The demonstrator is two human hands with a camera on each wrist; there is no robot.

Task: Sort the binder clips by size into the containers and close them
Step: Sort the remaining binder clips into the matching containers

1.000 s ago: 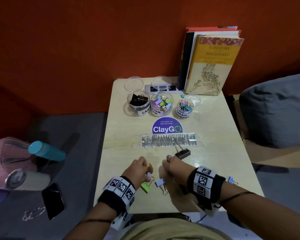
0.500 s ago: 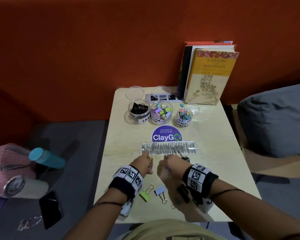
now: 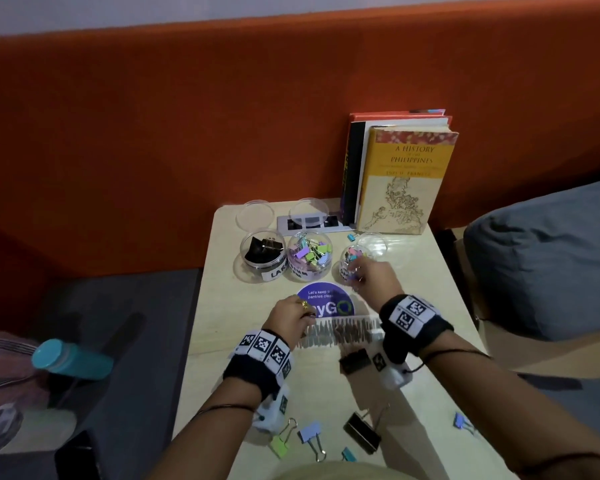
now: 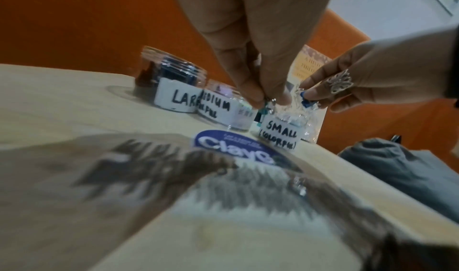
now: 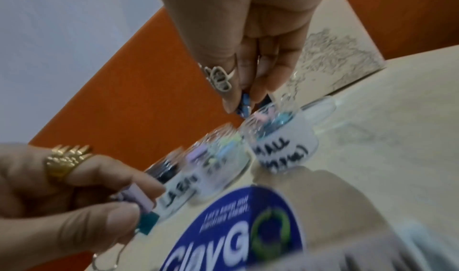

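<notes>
Currently | our right hand [image 5: 250,63] pinches a blue clip [image 5: 244,104] above the SMALL jar [image 5: 280,149] | left hand [image 5: 74,192] pinches teal and lilac clips [image 5: 145,212] near it | risk: blue clip bouncing off the narrow rim.

Both hands [image 3: 329,296] forward, nearer jars [image 3: 309,258]

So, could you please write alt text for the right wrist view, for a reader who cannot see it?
The right hand pinches a small blue binder clip just above the open jar labelled SMALL. At lower left, the left hand pinches small clips, one teal, near a blue ClayGo sticker.
</notes>
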